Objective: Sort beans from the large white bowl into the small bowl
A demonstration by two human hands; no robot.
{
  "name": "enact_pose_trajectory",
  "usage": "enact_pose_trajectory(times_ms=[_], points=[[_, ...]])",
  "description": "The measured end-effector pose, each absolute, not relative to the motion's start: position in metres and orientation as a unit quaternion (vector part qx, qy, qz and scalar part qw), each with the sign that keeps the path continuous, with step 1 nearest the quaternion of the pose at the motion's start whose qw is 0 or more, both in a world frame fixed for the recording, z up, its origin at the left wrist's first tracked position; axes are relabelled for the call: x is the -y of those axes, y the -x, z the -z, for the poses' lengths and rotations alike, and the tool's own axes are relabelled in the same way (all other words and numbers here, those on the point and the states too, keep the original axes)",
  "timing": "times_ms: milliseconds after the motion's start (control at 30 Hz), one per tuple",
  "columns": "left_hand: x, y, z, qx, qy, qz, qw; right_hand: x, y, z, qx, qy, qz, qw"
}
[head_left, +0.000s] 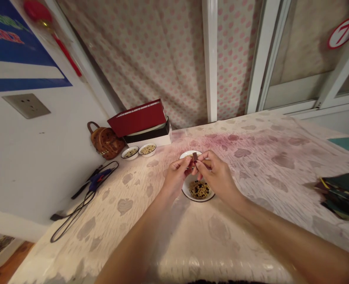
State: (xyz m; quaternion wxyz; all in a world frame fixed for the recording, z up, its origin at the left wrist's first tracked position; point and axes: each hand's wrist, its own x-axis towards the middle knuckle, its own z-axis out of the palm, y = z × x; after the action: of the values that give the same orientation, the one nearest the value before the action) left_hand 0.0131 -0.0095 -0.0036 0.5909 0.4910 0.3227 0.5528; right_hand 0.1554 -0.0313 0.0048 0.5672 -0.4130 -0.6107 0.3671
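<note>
Both of my hands meet over the middle of the table, above a white bowl of mixed dark and pale beans (199, 191). My left hand (177, 176) and my right hand (214, 173) each pinch a small dark reddish-brown piece (195, 156) held upright between the fingertips. Just behind the hands, part of a second white bowl (186, 154) shows. The fingers of both hands are closed in a pinch.
Two small bowls of beans (138, 151) stand at the back left beside a brown bag (105, 142) and a stack of red, black and white boxes (143, 123). A blue glue gun with a black cord (99, 178) lies at the left. Dark card sheets (342, 195) lie at the right edge.
</note>
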Motion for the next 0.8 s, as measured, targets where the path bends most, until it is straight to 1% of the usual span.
enact_pose_trajectory(times_ms=[333,533,800], points=[[0.0141,-0.0176,-0.002,-0.323,-0.513,-0.548,0.576,0.0304,-0.1534,0.0005,0.619,0.423,-0.361,0.554],[0.0112,-0.0143,0.0032,-0.357,-0.565,-0.539,0.513,0.0296,-0.1542,-0.0002,0.62,0.413,-0.366,0.557],[0.0114,-0.0148,0.0037,-0.373,-0.587,-0.555,0.457,0.0272,-0.1553,0.001,0.615,0.404,-0.387,0.556]])
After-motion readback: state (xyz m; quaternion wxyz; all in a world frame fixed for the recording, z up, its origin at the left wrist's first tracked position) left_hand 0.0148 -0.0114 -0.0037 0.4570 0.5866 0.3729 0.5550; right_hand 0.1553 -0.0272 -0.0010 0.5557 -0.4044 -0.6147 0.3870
